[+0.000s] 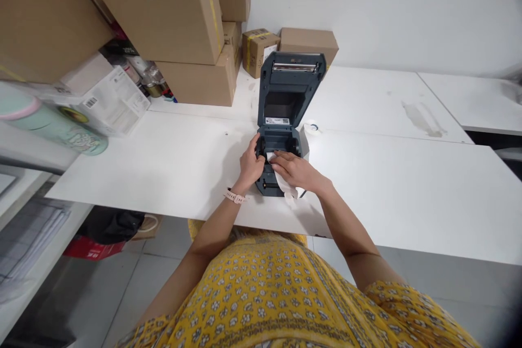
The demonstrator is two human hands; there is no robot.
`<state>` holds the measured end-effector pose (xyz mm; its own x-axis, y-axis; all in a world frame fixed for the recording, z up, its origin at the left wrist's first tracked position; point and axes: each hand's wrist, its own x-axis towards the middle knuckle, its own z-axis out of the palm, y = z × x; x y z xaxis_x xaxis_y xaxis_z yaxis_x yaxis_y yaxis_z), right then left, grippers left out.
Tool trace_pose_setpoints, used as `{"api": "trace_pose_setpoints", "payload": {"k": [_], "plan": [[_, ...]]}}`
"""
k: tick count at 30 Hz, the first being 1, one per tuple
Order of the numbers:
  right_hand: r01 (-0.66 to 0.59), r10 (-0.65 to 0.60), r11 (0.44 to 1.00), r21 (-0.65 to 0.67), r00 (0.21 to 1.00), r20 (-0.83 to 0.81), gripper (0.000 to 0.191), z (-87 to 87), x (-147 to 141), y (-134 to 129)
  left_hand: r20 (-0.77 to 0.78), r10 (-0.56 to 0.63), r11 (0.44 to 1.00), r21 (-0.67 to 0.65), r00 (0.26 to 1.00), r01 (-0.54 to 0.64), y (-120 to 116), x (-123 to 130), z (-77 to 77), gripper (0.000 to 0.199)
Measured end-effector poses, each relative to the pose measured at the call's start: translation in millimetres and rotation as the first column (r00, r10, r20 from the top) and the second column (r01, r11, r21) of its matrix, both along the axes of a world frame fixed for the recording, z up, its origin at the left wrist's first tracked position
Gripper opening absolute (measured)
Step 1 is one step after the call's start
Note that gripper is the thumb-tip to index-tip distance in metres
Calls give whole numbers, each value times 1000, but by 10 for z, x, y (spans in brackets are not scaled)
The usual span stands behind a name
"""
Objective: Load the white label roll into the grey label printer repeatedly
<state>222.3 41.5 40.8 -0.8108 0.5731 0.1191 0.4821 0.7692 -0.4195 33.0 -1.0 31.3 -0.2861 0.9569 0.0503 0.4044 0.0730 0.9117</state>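
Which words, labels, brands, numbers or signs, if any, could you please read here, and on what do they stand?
None reads clearly.
White label in the open lid of the dark machine: print and code, too small.
White box: barcode and print, too small.
Green bottle: lettering, too blurred.
Small carton: marks, too small.
Black package: lettering, too blurred.
Red item: lettering, too blurred.

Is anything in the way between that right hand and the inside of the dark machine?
Only the white cloth or paper under the right hand. The lid of the dark machine stands open, and the left hand is at its left side.
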Motion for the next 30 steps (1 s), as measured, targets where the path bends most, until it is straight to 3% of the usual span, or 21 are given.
{"api": "trace_pose_setpoints", "payload": {"k": [4, 12, 19, 30], "plan": [[-18, 18, 1000, -4, 1000, -10, 49, 37, 4, -61, 5, -5, 1000, -9, 1000, 5, -7, 2, 17, 81], [162, -155, 970, 180, 987, -54, 51, 8, 38, -562, 3, -6, 1000, 4, 1000, 6, -13, 4, 18, 79], [238, -205, 949, 208, 965, -166, 44, -91, -20, -736, 14, -3, 1000, 12, 1000, 2, -1, -5, -35, 78], [160, -135, 976, 145, 976, -168, 41, 21, 132, -796, 14, -9, 1000, -8, 1000, 9, -16, -7, -23, 77]]}}
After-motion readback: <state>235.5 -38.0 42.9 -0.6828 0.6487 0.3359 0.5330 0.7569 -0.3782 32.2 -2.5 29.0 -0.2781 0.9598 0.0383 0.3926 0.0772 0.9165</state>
